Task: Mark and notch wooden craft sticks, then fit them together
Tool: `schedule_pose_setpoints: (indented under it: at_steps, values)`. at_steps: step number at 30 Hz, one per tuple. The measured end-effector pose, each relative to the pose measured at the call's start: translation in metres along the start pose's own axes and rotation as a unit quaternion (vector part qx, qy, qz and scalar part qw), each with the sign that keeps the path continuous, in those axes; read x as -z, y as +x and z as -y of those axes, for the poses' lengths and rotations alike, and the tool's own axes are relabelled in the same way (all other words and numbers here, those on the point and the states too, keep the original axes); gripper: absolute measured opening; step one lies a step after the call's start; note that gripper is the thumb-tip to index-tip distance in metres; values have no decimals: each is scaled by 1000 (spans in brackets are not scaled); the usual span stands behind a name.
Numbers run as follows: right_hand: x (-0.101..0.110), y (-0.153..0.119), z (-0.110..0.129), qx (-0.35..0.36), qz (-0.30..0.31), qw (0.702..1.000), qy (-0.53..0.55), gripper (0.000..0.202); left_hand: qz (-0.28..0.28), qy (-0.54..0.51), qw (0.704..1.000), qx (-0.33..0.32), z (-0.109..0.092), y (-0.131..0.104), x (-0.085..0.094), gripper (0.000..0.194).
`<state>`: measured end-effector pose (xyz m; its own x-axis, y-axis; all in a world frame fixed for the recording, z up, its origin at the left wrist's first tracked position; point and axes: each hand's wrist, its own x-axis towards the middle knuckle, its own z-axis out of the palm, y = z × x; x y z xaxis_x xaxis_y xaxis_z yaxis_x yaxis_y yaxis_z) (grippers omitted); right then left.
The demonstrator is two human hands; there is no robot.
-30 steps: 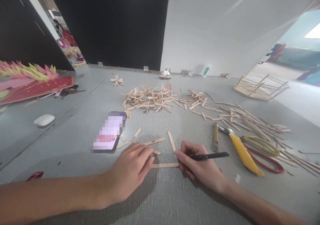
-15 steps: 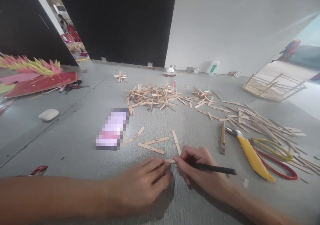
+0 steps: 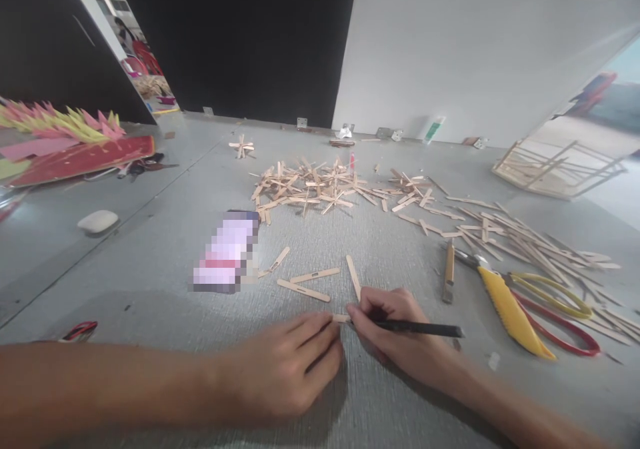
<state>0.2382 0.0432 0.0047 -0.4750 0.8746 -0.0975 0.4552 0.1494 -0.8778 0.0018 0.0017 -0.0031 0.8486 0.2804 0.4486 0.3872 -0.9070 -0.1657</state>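
Covering most of a wooden stick (image 3: 341,318) at the lower centre of the frame, the left hand (image 3: 295,362) has its fingers bent over it; whether they pinch it cannot be told. The right hand (image 3: 395,319) has its fingers closed around a black pen-like tool (image 3: 430,330) beside the stick's visible end. Slotted sticks (image 3: 304,290) lie just beyond on the grey surface (image 3: 185,316), between a phone (image 3: 225,252) and a yellow-gripped cutting tool (image 3: 513,312).

Craft workspace, shown by wooden sticks (image 3: 303,290) and hand tools (image 3: 510,312).
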Motion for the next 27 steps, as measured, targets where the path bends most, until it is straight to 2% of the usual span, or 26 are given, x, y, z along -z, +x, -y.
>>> schedule_pose_setpoints:
  at_steps: [5, 13, 27]
  values:
    - [2, 2, -1, 8, 6, 1000, 15, 41, -42, 20, 999, 21, -4, -2, -2, 29]
    - [2, 0, -9, 11, 16, 999, 36, 41, -44, 14, 997, 67, -8, -4, 0, 26]
    - [1, 1, -8, 19, 12, 999, 43, 41, -51, 18, 998, 45, -7, -1, -1, 27]
